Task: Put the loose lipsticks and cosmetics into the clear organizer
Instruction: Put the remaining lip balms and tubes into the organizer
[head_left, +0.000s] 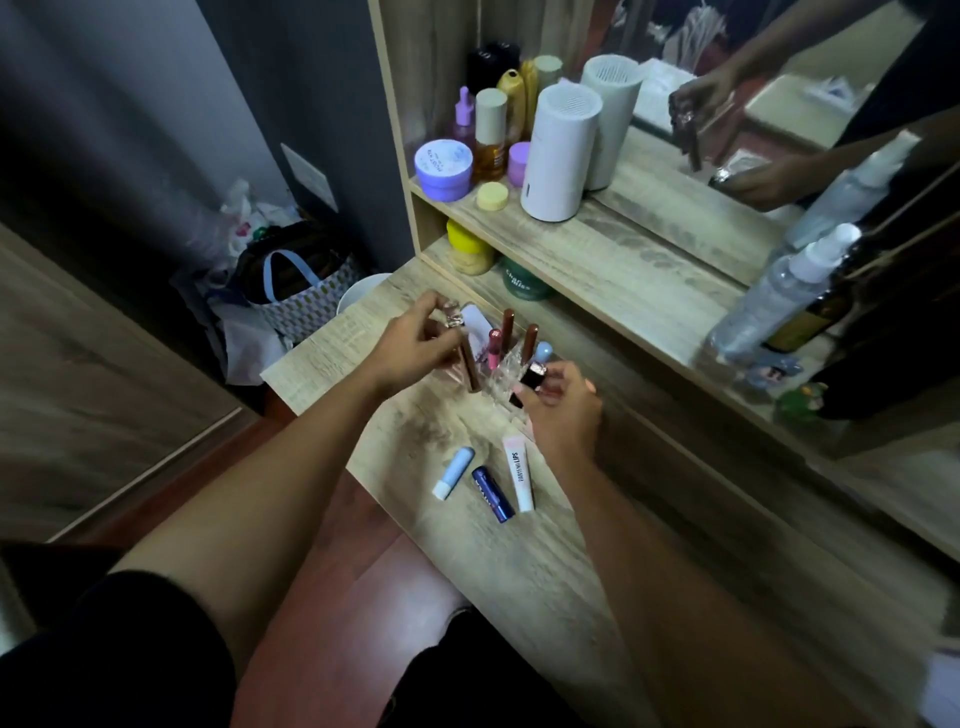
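Observation:
The clear organizer (503, 370) stands on the wooden dresser top (519, 561) with several lip glosses upright in it, among them two brown-capped tubes (530, 340) and a pink one (493, 349). My left hand (415, 345) grips a rose-brown lip gloss (470, 366) with a clear cap, held over the organizer's left side. My right hand (563, 410) holds a black lipstick (529, 382) at the organizer's near right corner. Loose on the wood lie a light blue balm stick (454, 472), a dark blue stick (492, 493) and a white lip tube (519, 473).
On the shelf above stand jars, bottles and a white cylinder (561, 150). A mirror (753, 119) is at the right, with spray bottles (779, 296) before it. A patterned bag (306, 291) and a white bin sit on the floor at the left.

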